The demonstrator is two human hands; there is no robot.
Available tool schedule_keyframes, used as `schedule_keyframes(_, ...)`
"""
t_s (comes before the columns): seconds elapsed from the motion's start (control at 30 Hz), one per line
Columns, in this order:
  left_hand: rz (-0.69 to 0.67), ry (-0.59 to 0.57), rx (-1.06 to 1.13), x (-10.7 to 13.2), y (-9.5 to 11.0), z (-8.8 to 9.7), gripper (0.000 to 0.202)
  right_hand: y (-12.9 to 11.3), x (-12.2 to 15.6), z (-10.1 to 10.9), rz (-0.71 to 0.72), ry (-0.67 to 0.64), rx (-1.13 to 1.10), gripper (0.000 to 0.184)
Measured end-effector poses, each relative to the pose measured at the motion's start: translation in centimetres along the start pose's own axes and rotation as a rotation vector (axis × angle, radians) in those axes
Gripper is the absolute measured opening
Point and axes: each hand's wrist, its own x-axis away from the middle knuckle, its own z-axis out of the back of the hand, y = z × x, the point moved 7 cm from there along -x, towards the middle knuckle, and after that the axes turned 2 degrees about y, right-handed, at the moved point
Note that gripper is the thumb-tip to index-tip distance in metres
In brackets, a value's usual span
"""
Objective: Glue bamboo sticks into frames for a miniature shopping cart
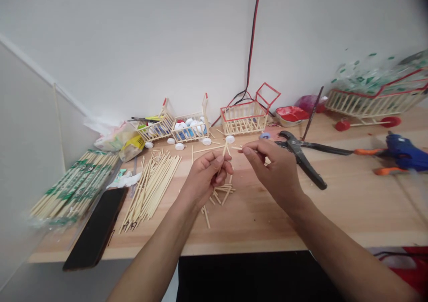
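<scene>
My left hand (207, 173) is closed in a pinch on a short wooden stick (224, 149) that points up from my fingertips. My right hand (274, 166) is pinched too, its fingertips close to a thin stick piece (238, 147) lying level between the two hands; whether it grips that piece I cannot tell. Both hands hover over the wooden table (334, 204). Just below them lies a small heap of cut stick pieces (221, 191).
A loose bundle of bamboo sticks (152, 188) and wrapped chopstick packs (75, 186) lie left, beside a black phone (96, 228). Black pliers (302, 159) and a blue glue gun (403, 154) lie right. Small stick carts (245, 117) and a red paint dish (291, 114) stand at the back.
</scene>
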Motion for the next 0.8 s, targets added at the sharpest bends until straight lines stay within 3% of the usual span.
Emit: schedule_keyframes(0.8, 0.039, -0.020, -0.027, 0.22, -0.23, -0.47, 0.024, 0.29, 0.00, 0.30, -0.037, 0.052, 0.012, 0.020)
